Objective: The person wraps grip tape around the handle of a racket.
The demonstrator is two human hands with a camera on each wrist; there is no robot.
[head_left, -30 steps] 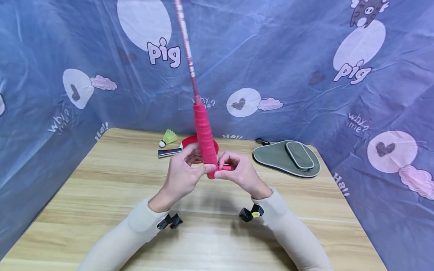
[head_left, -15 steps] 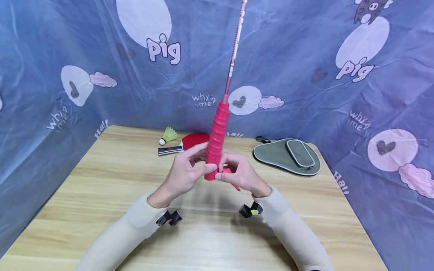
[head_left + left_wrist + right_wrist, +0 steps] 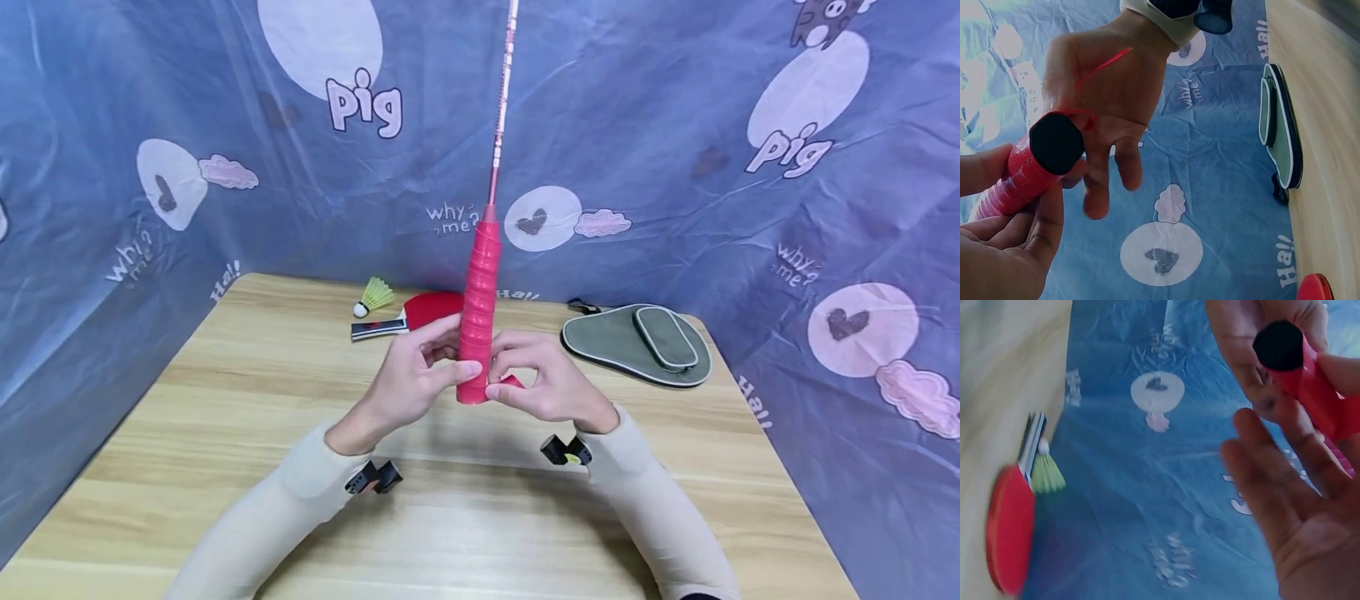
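Observation:
A badminton racket stands nearly upright over the table in the head view, its thin shaft [image 3: 502,108] running out of the top of the frame. Red grip tape [image 3: 481,283] is wound round its handle in ridged turns. My left hand [image 3: 408,379] grips the handle low down, thumb in front. At the handle's lower right, my right hand [image 3: 551,383] pinches the loose end of the tape, whose tail [image 3: 1104,67] crosses the palm in the left wrist view. The black butt cap [image 3: 1057,144] faces that camera. The racket's head is out of view.
On the wooden table [image 3: 435,533], a red table tennis bat [image 3: 431,310] lies behind the left hand, beside a yellow shuttlecock [image 3: 373,296]. A green bat case [image 3: 637,346] lies at the back right. Patterned blue cloth [image 3: 652,108] hangs around the table.
The racket has swung from leaning left to leaning slightly right, and now stands nearer upright. My right hand has shifted a little to the right; less of the tape's tail shows beside it.

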